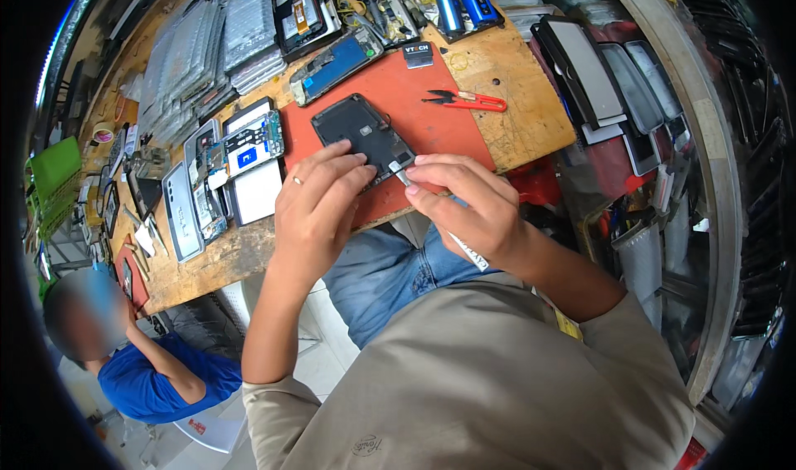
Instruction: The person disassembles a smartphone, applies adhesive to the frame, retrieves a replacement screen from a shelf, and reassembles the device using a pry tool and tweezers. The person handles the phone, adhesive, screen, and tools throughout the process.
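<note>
A black phone shell [352,122], its inner side facing up, lies tilted on the orange-red mat [448,138] near the bench's front edge. My left hand [319,192] grips it at its near left part, bent fingertips pressing on the dark surface; the thumb is hidden. My right hand [468,196] pinches a slim white-handled tool [469,253], its pale tip against the shell's near right corner. The tool's exact kind is unclear. Thread snips with red handles [485,103] rest on the mat's right edge, beyond my right hand.
An opened phone with a blue panel [336,68] lies beyond the shell. Disassembled phones [249,159] cover the bench to the left, with stacked clear trays [195,55] behind. Phone screens and boxes [580,72] fill the right side. A person in blue [162,375] sits at lower left.
</note>
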A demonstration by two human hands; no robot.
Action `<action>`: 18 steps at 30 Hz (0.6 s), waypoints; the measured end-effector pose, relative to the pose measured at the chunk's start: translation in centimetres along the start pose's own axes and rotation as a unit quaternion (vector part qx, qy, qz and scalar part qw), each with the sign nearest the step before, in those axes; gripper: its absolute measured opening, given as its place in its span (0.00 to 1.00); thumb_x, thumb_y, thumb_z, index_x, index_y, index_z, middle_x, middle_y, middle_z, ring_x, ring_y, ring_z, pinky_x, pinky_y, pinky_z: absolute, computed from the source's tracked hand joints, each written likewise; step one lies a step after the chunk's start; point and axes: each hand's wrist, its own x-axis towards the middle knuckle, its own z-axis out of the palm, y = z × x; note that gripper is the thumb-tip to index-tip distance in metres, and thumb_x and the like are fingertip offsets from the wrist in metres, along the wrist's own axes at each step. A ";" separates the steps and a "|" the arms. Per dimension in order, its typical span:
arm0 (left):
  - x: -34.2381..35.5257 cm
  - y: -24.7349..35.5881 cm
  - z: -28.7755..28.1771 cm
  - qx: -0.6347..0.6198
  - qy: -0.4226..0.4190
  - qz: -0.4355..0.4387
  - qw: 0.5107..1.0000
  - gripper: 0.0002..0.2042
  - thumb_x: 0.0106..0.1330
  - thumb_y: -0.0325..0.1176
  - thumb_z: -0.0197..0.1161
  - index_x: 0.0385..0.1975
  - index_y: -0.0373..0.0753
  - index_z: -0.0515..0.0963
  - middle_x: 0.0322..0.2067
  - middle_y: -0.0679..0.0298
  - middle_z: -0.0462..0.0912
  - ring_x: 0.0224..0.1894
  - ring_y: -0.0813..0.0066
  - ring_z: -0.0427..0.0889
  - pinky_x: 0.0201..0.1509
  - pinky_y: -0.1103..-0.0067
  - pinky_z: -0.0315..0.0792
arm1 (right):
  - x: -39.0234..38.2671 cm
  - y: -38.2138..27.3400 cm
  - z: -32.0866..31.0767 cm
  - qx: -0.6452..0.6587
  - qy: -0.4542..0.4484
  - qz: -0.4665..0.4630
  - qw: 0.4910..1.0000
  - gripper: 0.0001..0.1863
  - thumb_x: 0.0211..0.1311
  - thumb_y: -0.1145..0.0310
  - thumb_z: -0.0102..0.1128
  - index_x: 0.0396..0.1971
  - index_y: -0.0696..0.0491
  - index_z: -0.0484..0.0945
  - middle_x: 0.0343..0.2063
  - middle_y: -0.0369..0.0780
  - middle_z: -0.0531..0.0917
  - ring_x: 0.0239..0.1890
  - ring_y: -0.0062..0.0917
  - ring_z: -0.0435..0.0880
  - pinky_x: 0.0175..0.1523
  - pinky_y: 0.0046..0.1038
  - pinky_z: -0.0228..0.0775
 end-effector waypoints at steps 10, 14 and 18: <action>-1.2 1.4 2.9 0.108 0.043 0.038 0.993 0.11 0.57 0.28 0.73 0.40 0.42 0.92 0.40 0.61 0.93 0.48 0.60 0.94 0.57 0.61 0.87 | -4.1 0.8 -0.1 0.050 0.019 0.073 0.996 0.15 0.55 0.86 0.76 0.40 0.59 0.82 0.42 0.49 0.90 0.46 0.46 0.93 0.49 0.40 0.90; -1.0 1.6 3.4 0.136 0.028 0.060 0.988 0.10 0.61 0.33 0.73 0.41 0.43 0.92 0.41 0.65 0.93 0.50 0.62 0.93 0.57 0.62 0.87 | -5.0 0.8 0.0 0.041 0.027 0.091 0.995 0.14 0.56 0.87 0.75 0.40 0.60 0.82 0.43 0.50 0.90 0.47 0.46 0.93 0.51 0.40 0.90; -1.1 1.9 3.5 0.145 0.003 0.066 0.987 0.10 0.61 0.33 0.73 0.41 0.44 0.92 0.42 0.65 0.93 0.50 0.62 0.93 0.59 0.62 0.87 | -5.2 0.3 0.2 -0.007 0.002 0.085 0.996 0.11 0.57 0.86 0.73 0.37 0.62 0.82 0.42 0.49 0.89 0.48 0.46 0.93 0.51 0.41 0.90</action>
